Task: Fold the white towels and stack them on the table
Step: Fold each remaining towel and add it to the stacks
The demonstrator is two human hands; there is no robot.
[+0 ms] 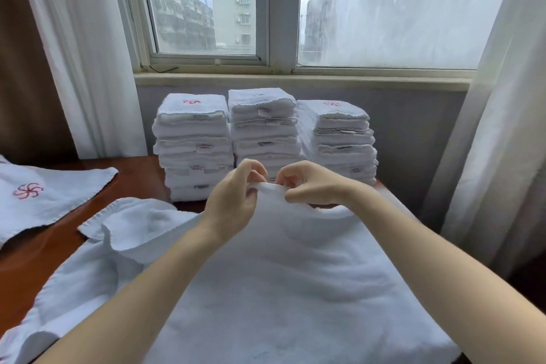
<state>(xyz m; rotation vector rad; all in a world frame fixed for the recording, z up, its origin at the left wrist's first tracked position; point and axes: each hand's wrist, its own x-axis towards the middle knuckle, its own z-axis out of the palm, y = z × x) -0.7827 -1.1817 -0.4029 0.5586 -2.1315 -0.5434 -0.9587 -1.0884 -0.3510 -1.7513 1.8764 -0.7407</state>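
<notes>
A large white towel (280, 281) lies spread over the near part of the brown table (38, 263), with a rumpled corner turned over at its left. My left hand (233, 201) and my right hand (310, 185) pinch its far edge close together and lift it a little off the table. Behind my hands, three stacks of folded white towels stand side by side under the window: the left stack (193, 142), the middle stack (264, 127) and the right stack (339, 139).
Another white towel (44, 195) with a red pinwheel emblem lies flat at the table's left edge. White curtains (85, 53) hang on both sides of the window. The window sill (295, 80) and a grey wall stand right behind the stacks.
</notes>
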